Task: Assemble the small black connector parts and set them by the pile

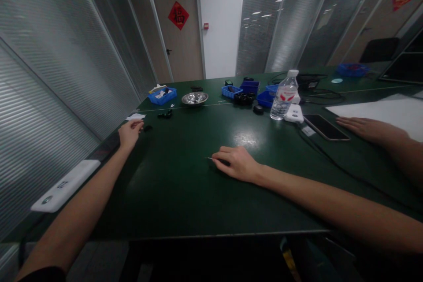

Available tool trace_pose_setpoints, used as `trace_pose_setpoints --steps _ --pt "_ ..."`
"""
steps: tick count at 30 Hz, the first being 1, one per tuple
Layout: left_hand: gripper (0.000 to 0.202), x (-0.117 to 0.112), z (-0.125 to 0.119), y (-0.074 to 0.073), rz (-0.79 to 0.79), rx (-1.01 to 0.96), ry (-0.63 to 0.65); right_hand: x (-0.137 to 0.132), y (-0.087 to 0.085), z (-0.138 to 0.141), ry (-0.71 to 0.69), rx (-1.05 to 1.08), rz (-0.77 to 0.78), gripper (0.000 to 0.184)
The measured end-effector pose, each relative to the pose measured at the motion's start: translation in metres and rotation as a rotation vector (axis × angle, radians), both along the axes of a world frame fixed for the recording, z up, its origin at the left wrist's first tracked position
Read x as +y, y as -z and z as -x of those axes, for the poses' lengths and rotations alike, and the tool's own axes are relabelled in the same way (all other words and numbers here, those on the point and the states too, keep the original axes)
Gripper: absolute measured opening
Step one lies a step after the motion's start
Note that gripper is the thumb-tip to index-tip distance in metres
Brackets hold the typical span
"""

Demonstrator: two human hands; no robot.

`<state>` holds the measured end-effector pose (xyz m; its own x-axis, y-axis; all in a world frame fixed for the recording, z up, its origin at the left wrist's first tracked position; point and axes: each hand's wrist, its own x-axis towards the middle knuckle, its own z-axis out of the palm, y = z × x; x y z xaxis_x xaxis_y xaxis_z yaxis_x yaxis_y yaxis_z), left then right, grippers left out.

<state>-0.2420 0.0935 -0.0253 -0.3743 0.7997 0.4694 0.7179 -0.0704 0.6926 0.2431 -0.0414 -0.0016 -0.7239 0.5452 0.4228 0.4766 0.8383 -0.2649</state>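
Observation:
At the left of the green table (pixel 178 194), my left hand (pixel 129 134) is closed in a pinch; anything between its fingertips is too small to make out. A small dark piece (pixel 147 128) lies just right of those fingers, and a white paper slip (pixel 135 116) lies behind them. Nearer the middle, my right hand (pixel 236 163) rests on the tabletop with its fingers curled. From its thumb and forefinger a thin pale stick (pixel 209 158) points left; its kind does not show. Farther back is a small black part (pixel 165 114).
Toward the back are a metal bowl (pixel 194 99), a blue basket (pixel 162 96) and several blue bins. A water bottle (pixel 284 95) stands right, near a phone (pixel 325 127) and a black cable. Another person's hand (pixel 370 130) rests there. A white power strip (pixel 66 185) lies left.

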Motion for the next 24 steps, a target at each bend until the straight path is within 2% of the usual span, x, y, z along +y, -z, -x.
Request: trace_pose_setpoints --steps 4,17,24 --pt "0.035 0.0035 0.0035 0.0045 0.017 -0.022 -0.012 0.0005 0.0018 0.0006 0.003 0.006 -0.024 0.031" --pt "0.029 0.0047 -0.0015 0.0081 0.013 -0.12 0.059 -0.0004 -0.0003 0.0015 0.006 0.005 -0.024 0.031" --pt "0.033 0.0058 0.0013 0.0092 -0.003 -0.127 0.049 -0.0014 -0.0028 0.0013 0.002 0.003 -0.011 0.032"
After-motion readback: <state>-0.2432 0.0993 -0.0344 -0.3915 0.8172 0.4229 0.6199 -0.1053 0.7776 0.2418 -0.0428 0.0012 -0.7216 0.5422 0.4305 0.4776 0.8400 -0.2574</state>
